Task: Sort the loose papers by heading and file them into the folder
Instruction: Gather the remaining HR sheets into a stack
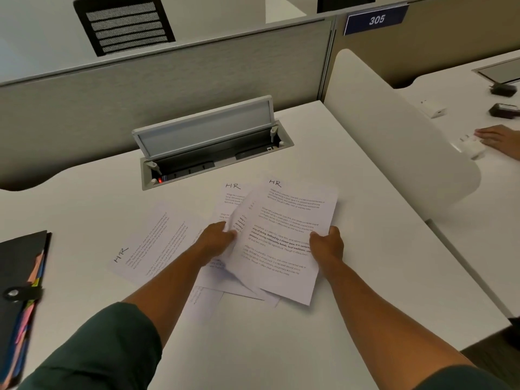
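Papers headed "HR" (284, 237) are held over the middle of the white surface (365, 277), the top sheet pinched at its right edge by the closed right hand (327, 244) and the sheets beneath gripped by the left hand (218, 239). Another "HR" sheet (152, 243) is laid flat to the left. A black folder (19, 277) with coloured tabs is seen at the surface's left edge, well apart from the papers.
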Tool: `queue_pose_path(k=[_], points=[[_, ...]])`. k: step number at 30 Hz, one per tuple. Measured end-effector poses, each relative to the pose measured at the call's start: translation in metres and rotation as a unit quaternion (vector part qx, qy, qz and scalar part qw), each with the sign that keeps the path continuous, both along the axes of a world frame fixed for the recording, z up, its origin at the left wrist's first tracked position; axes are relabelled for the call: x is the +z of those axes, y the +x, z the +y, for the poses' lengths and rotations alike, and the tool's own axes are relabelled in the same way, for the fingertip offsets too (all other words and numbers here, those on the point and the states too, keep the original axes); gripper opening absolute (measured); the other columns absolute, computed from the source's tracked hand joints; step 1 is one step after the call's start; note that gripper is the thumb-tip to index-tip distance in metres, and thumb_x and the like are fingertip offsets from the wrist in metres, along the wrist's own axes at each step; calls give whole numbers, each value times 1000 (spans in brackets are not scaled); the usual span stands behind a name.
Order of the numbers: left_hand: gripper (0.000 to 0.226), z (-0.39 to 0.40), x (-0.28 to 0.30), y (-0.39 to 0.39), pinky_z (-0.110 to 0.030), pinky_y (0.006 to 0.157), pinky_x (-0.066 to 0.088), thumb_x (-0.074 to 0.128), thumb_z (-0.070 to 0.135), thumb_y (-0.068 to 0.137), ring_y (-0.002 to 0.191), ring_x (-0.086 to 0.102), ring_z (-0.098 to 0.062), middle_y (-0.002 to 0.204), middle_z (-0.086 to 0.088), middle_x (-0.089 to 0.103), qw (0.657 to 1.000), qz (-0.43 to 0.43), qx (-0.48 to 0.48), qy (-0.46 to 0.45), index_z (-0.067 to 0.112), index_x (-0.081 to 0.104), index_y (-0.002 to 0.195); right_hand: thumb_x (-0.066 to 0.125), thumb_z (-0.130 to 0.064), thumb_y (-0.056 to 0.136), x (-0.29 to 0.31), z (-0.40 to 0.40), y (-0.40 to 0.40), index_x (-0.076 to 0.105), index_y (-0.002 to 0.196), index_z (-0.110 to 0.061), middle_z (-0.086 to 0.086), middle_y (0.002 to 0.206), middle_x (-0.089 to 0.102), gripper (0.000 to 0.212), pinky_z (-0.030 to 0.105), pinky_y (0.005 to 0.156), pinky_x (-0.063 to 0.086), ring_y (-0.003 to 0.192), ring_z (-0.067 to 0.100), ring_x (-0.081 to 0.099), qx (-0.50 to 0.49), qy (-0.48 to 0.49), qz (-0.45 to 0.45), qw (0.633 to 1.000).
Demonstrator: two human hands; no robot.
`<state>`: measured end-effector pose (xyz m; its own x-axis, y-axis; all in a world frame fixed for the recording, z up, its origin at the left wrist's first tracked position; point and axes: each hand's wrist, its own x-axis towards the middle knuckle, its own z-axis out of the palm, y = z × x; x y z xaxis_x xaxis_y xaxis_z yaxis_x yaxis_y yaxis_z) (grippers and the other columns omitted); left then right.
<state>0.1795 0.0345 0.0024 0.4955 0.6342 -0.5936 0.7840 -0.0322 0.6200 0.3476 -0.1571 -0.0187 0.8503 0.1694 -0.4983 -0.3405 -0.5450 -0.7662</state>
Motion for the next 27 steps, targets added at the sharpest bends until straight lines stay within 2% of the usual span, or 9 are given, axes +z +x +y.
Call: queue_pose_path(k=[3,5,8,11,14,16,20,24,27], points=[[35,-6,10,-9,-31,73,53,48,31,103,97,64,-23,116,-6,65,997,-41,38,-60,10,53,131,53,-16,91,0,-2,0,51,119,-11,8,113,66,28,38,83,55,96,27,64,5,8,5,1000],[36,-9,12,-16,-38,78,59,48,40,101,98,67,-25,115,-5,68,992,-62,55,-100,14,56,125,53,-17,93,1,-3,-1,51,121,-11,8,114,65,29,36,81,54,95,26,63,9,15,11,1000],[30,-18,20,-22,-41,78,59,52,53,95,99,68,-25,109,0,71,975,-94,99,-175,28,59,111,55,-18,92,1,-3,-4,51,122,-11,7,115,65,31,36,82,54,93,24,62,28,24,13,999],[38,-26,22,-26,-40,77,59,60,59,87,100,70,-26,108,-1,73,970,-109,100,-192,29,61,111,58,-18,92,1,-2,-10,52,122,-11,6,115,65,31,32,77,50,90,21,61,46,37,14,998],[34,-32,20,-29,-37,82,59,67,38,90,94,71,-23,114,-3,72,979,-103,59,-168,18,65,117,59,-20,93,2,-2,-14,53,122,-10,6,116,65,32,30,76,48,90,20,59,64,33,3,997],[30,-36,20,-30,-26,72,56,64,25,95,90,69,-17,115,0,70,986,-84,37,-136,17,63,124,60,-20,92,3,-2,-15,52,121,-11,6,115,65,31,30,75,47,90,20,59,74,28,-4,997],[27,-41,20,-29,-25,65,53,54,22,100,91,65,-16,114,1,65,983,-84,77,-146,22,56,127,66,-21,87,4,-3,-15,52,112,-14,6,114,64,29,31,74,50,92,22,62,77,-5,-35,996],[25,-41,14,-31,-28,72,52,54,19,100,95,61,-18,113,-2,67,977,-63,128,-160,18,57,125,69,-36,84,4,-6,-10,53,121,-9,8,119,59,48,33,83,49,105,28,61,102,-105,-68,987],[18,-42,13,-30,-25,66,50,59,14,96,87,60,-16,108,-5,66,975,-35,164,-147,11,60,114,63,-47,85,4,-7,-9,56,113,-8,9,107,65,49,37,79,55,94,29,65,143,-189,-68,969]])
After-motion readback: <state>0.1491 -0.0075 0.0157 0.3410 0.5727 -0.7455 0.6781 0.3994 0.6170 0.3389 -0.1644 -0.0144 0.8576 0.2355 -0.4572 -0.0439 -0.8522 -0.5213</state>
